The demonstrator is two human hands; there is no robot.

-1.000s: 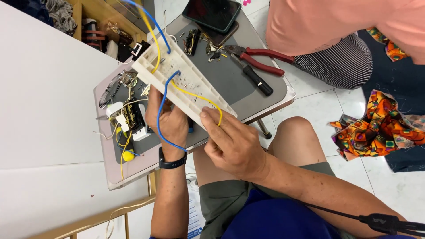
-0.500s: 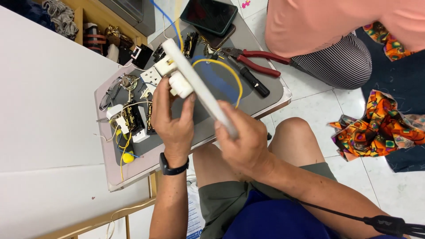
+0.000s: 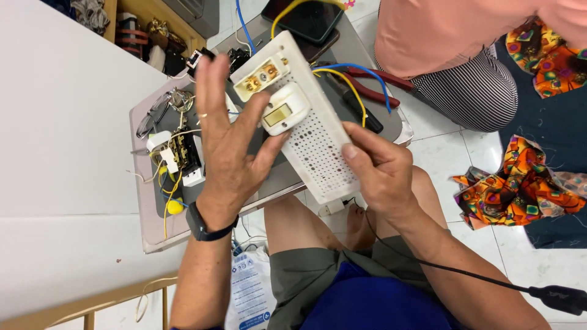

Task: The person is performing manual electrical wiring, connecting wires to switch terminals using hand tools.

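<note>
Now that the white perforated board (image 3: 312, 128) has been turned since half a second ago, when we saw it nearly edge-on, its broad face looks up at us, and the fittings on it can be read: a white switch (image 3: 284, 110) with a yellowish rocker, and above it a socket block (image 3: 264, 73) with 2 brass terminals.

Our left hand (image 3: 229, 146) has opened out. Its fingers are spread and point up over the far side of the small grey table (image 3: 153, 232), while the thumb presses against the switch housing. It steadies the board from the side and grips nothing (a black wrist band sits just below it).

Our right hand (image 3: 379, 168) holds the board's lower end, thumb on the perforated face and fingers curled behind, so this hand carries the weight. The board hangs over the table's near right edge, tilted toward the far left.

Blue and yellow wires (image 3: 351, 76) trail from the board's right side toward the red-handled pliers (image 3: 370, 82) at the table's right edge. A dark phone (image 3: 306, 18) lies at the far edge. Loose switch parts (image 3: 180, 159) and a yellow wire sit along the left edge.

We judge the turn brings the switch into reach for work on it. Another person in a salmon top (image 3: 440, 30) sits beyond the table.
</note>
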